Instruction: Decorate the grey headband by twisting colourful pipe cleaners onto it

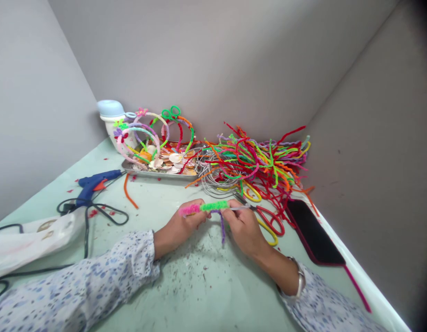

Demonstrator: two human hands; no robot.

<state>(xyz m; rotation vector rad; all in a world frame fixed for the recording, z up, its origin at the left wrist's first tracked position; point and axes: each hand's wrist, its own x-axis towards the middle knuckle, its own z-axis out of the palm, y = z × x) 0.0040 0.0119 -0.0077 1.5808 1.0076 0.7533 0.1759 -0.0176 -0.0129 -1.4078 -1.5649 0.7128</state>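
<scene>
Head view: pinching a slim whitish band (213, 206) in fingertips of left hand (180, 226) and right hand (244, 228), over the pale-green tabletop (199, 299). Looks part-covered: wrapped fuzzy pink and green, bare at right end, fuzzy purple stem (223, 227) dangling loose.

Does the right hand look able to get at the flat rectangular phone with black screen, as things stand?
Probably yes: the phone lies to the right of the right hand, its screen uncovered. But that hand grips the fuzzy pink-green strip, so it may need to let go first.
</scene>
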